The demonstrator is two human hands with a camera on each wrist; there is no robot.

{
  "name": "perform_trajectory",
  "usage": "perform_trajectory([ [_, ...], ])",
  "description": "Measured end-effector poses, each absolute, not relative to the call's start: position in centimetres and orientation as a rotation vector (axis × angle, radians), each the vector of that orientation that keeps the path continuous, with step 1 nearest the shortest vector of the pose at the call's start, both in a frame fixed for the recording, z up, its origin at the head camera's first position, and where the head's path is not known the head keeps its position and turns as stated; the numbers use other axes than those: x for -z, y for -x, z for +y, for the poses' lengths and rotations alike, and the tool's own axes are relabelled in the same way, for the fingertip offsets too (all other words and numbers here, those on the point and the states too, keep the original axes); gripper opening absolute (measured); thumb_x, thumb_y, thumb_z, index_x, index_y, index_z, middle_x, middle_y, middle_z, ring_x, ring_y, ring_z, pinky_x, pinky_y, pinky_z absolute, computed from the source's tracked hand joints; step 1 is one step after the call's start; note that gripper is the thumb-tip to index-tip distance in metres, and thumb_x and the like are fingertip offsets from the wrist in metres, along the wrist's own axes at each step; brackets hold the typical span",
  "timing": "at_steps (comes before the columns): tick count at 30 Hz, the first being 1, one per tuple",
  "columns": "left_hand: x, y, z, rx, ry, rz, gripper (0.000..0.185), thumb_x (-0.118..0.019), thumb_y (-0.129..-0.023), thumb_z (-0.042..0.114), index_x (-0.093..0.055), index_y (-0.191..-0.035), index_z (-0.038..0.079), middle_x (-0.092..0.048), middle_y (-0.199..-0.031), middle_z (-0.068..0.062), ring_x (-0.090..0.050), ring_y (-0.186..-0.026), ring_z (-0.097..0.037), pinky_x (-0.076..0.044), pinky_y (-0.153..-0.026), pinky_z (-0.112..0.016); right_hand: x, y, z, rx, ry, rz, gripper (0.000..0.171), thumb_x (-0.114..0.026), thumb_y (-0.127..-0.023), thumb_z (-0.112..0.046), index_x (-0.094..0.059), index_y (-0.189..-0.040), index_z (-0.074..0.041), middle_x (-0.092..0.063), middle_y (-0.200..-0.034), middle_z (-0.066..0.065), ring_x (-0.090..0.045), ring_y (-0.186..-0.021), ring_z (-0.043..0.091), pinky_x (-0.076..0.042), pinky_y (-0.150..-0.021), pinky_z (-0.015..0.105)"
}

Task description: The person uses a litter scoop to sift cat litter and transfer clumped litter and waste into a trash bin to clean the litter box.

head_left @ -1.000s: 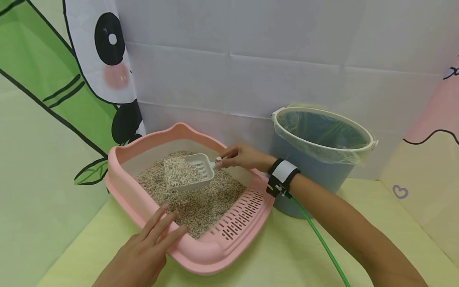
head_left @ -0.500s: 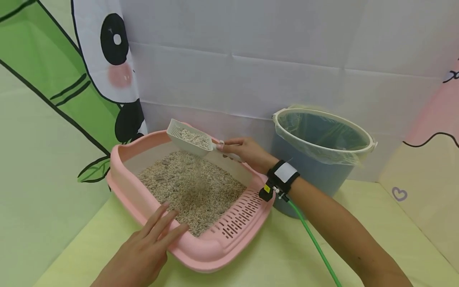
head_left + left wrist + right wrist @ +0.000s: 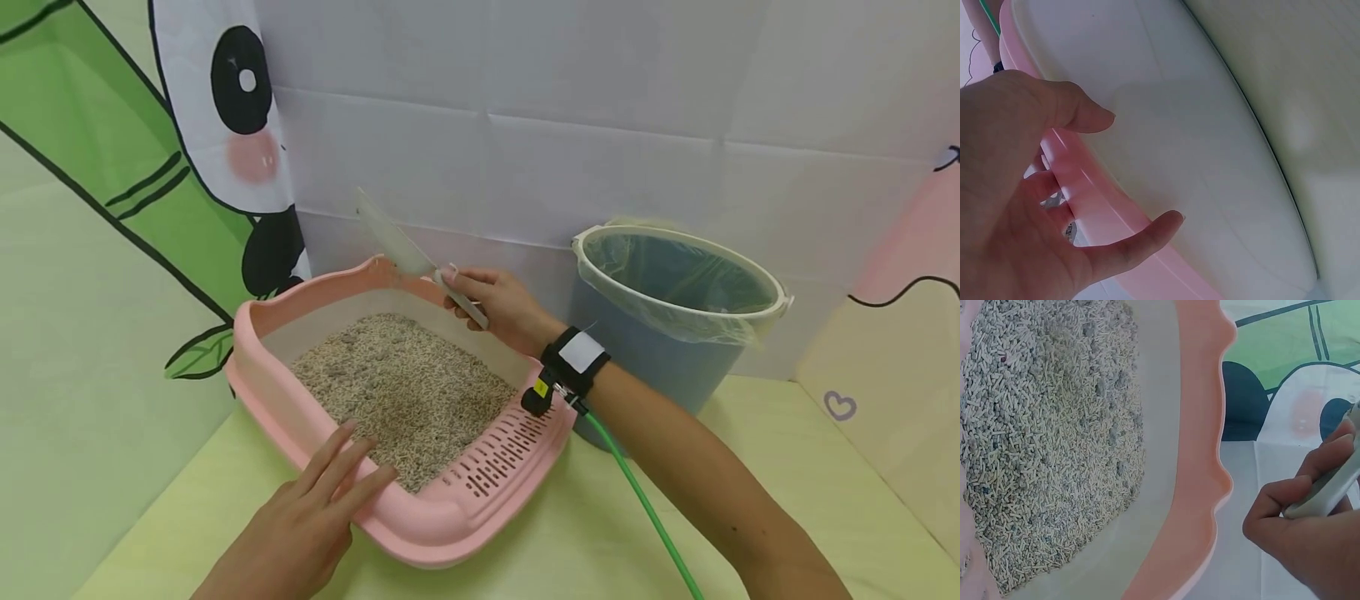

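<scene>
Your right hand (image 3: 501, 305) grips the white scoop (image 3: 405, 247) by its handle, blade raised just beyond your fingers, above the pink litter box's (image 3: 420, 525) far rim. Your left hand (image 3: 296, 533) rests flat, fingers straight, on its near rim.

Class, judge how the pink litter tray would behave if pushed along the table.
The litter tray probably slides stiffly: it looks like rigid plastic. Its wide, low shape makes tipping unlikely. The litter likely makes it fairly heavy; the left hand rests on its rim.
</scene>
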State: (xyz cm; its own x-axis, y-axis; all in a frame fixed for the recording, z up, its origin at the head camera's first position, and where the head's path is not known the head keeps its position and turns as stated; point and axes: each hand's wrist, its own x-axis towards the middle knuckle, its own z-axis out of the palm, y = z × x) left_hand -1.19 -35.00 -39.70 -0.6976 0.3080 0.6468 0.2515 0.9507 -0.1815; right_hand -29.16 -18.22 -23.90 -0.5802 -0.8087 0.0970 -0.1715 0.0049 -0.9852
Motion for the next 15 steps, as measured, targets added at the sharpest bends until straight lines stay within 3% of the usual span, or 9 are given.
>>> perform_trajectory([
  [4, 39.7, 1.1, -35.0, -0.091, 0.391, -2.377, 0.093, -0.093, -0.059, 0.014, -0.061, -0.145, 0.025, -0.054, -0.155, -0.009, -0.013, -0.167, -0.018, -0.061, -0.089, -0.045, 24.1, 29.3, -18.3, 1.591, 1.067, 1.806, 0.033, -0.055, -0.11, -0.036, -0.068, -0.126, -0.01, -0.067, -0.093, 0.0, -0.054, -0.084, 0.017, -0.043, -0.075, 0.03],
  [10, 39.9, 1.0, -34.9, -0.069, 0.381, -2.395, 0.093, -0.095, -0.061, 0.015, -0.06, -0.147, 0.026, -0.055, -0.155, -0.009, -0.013, -0.166, -0.018, -0.063, -0.088, -0.046, 23.7, 29.6, -17.4, 1.266, 1.323, 2.263, 0.036, -0.066, -0.103, -0.037, -0.072, -0.131, -0.015, -0.077, -0.113, 0.006, -0.071, -0.105, 0.019, -0.056, -0.091, 0.036],
  [15, 39.8, 0.9, -34.8, -0.079, 0.361, -2.403, 0.094, -0.096, -0.061, 0.016, -0.059, -0.147, 0.026, -0.055, -0.156, -0.01, -0.019, -0.165, -0.022, -0.062, -0.09, -0.047, 23.1, 30.0, -16.6, 0.909, 1.587, 2.505, 0.025, -0.071, -0.101, -0.031, -0.08, -0.116, -0.013, -0.077, -0.121, 0.009, -0.072, -0.119, 0.026, -0.056, -0.104, 0.045],
])
